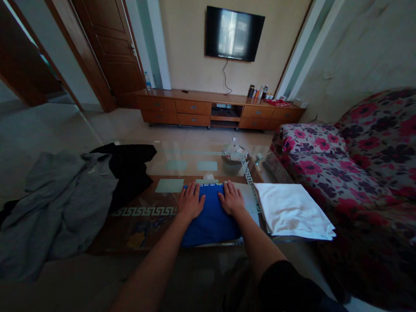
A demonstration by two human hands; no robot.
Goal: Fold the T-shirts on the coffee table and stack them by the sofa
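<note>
Left hand (189,202) flat on blue folded cloth (211,218), palm down, fingers open and a bit spread, near its left edge. Right hand (232,199) same pose near the right edge, fingers open, pressing nothing between them. Blue cloth lies on the glass tabletop (144,196), under and between both sets of fingers, and runs back from them toward the person; light lettering at its far edge, between the fingertips. White folded cloth (293,209) to the right of the right fingers, apart from them, flat at the tabletop's right end. Gray garment (65,203) well left of the left fingers, rumpled, hanging off the left end; black garment (132,167) partly under it, nearer the fingers. Beyond the right fingers, a bowl-like container (233,165) with crumpled whitish stuff in it, small glass-like item (259,158) just right of that. Flowered sofa (372,153) well off to the right of the fingers. Far ahead of the fingers, low wooden cabinet (193,108) with bottles (260,91) on top, wall-mounted TV (233,34) above. Items under the glass, left of the left forearm, too dark to tell.
</note>
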